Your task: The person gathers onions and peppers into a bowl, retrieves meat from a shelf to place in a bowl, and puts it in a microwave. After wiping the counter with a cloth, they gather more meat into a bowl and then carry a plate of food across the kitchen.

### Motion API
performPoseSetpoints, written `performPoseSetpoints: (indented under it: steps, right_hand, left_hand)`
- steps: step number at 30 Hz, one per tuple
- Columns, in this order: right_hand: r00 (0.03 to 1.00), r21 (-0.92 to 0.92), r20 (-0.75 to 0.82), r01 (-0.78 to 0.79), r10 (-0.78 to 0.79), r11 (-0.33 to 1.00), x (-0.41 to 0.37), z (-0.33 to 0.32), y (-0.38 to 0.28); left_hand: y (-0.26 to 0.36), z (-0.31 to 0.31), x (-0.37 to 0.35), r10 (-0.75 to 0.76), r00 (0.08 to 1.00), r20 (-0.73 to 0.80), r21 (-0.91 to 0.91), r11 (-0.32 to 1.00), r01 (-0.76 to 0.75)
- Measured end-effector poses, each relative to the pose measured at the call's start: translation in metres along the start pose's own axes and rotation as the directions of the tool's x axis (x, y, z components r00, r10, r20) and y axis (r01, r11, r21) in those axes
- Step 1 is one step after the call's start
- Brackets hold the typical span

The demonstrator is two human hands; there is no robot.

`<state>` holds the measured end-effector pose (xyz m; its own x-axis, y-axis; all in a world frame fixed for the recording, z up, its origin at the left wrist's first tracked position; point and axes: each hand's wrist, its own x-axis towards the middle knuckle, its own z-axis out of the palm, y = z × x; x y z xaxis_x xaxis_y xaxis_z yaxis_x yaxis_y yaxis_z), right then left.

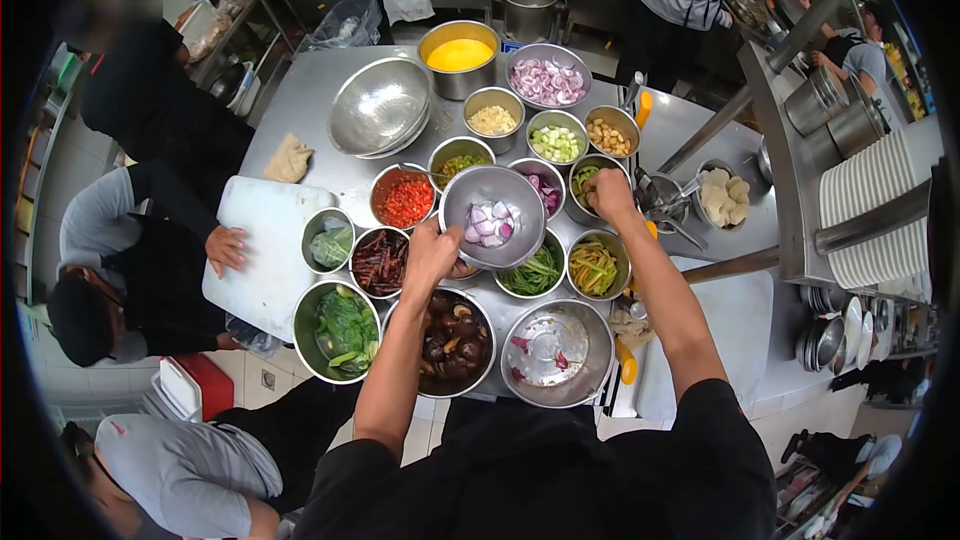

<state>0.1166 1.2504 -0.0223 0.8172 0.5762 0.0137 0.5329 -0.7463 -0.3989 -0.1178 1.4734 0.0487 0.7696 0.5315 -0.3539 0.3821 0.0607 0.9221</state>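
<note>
My left hand grips the rim of a metal bowl holding pale purple onion pieces. This bowl is held above the containers and partly covers some of them. My right hand reaches into a round container of green pieces, its fingertips bunched at the food; what they hold is too small to tell. Chopped red peppers and dried chillies sit to the left of the held bowl. Below my right hand are yellow-green strips, with green strips beside them.
Leafy greens, dark mushrooms and a nearly empty pan line the near edge. A white board lies left, with another person's hand on it. Yellow soup stands at the back; shelved plates are right.
</note>
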Motion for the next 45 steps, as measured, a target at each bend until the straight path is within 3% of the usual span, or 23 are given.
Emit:
performPoseSetpoints:
  steps: [1,5,7,8,10,14,16,17,19,20,22,24,26,28,31,33,37,45]
  right_hand:
    - [0.995,0.018,-0.071,0.073,-0.072,0.997,-0.001,0.001,0.002]
    - [0.997,0.017,-0.075,0.025,-0.023,1.0,-0.009,-0.016,-0.012]
    - [0.976,0.289,-0.131,-0.132,0.175,0.948,-0.019,-0.039,-0.035]
    - [0.974,0.287,-0.134,-0.137,0.181,0.948,-0.024,-0.051,-0.047]
    - [0.951,0.522,-0.178,-0.126,0.252,0.843,-0.035,-0.069,-0.07]
    - [0.992,0.743,-0.121,0.069,0.032,0.665,-0.049,-0.056,-0.111]
    - [0.977,0.564,-0.164,0.205,-0.134,0.8,-0.059,-0.058,-0.133]
    - [0.977,0.563,-0.166,0.206,-0.134,0.8,-0.059,-0.055,-0.135]
    - [0.934,0.524,-0.107,0.344,-0.341,0.779,-0.057,-0.049,-0.136]
    - [0.933,0.524,-0.106,0.346,-0.344,0.778,-0.052,-0.052,-0.133]
    - [0.98,0.614,-0.013,0.163,-0.197,0.772,-0.027,-0.065,-0.115]
    - [0.976,0.434,-0.194,0.175,-0.098,0.884,0.019,-0.064,-0.074]
    - [0.985,0.247,-0.156,-0.031,0.071,0.969,0.068,-0.062,-0.029]
    - [0.994,-0.045,-0.017,-0.104,0.104,0.994,0.105,-0.047,0.01]
    - [0.994,-0.163,0.085,-0.057,0.071,0.985,0.118,-0.02,0.033]
    - [0.959,-0.248,0.159,-0.189,0.233,0.95,0.118,-0.015,0.035]
    - [0.937,-0.29,0.247,-0.17,0.245,0.942,0.121,-0.021,0.031]
    - [0.925,-0.441,0.258,-0.144,0.279,0.886,0.14,-0.015,0.041]
  left_hand:
    - [-0.003,-0.001,0.004,0.005,1.0,-0.01,0.028,1.0,-0.005]
    - [-0.002,0.0,0.005,0.024,1.0,-0.013,0.016,1.0,-0.024]
    - [-0.002,0.001,0.007,0.014,1.0,-0.019,0.022,1.0,-0.014]
    - [-0.003,0.002,0.007,0.015,1.0,-0.012,0.022,1.0,-0.015]
    - [-0.004,0.004,0.008,0.031,0.999,-0.015,0.031,0.999,-0.031]
    - [0.0,0.014,0.008,-0.011,0.999,0.047,0.044,0.999,0.009]
    - [0.002,0.02,0.006,0.003,0.998,0.069,0.03,1.0,-0.005]
    - [0.002,0.023,0.005,0.014,0.997,0.082,0.012,1.0,-0.015]
    - [-0.002,0.026,0.007,-0.003,0.997,0.081,0.001,1.0,0.003]
    - [-0.005,0.026,0.009,-0.02,0.997,0.079,-0.011,1.0,0.021]
    - [-0.007,0.023,0.009,-0.02,0.997,0.081,-0.015,1.0,0.021]
    - [0.0,0.019,0.002,-0.044,0.996,0.074,-0.031,0.998,0.046]
    - [0.003,0.013,-0.001,-0.049,0.997,0.065,-0.041,0.998,0.052]
    - [0.005,0.008,-0.004,-0.053,0.998,0.045,-0.052,0.997,0.056]
    - [0.0,-0.001,-0.003,0.065,0.998,0.001,-0.025,0.998,-0.065]
    - [-0.007,-0.007,-0.002,0.029,0.999,-0.019,-0.061,0.998,-0.03]
    - [-0.007,-0.012,-0.002,0.028,0.998,-0.051,-0.088,0.996,-0.033]
    - [-0.009,-0.015,0.002,-0.022,0.999,-0.033,-0.162,0.987,0.016]
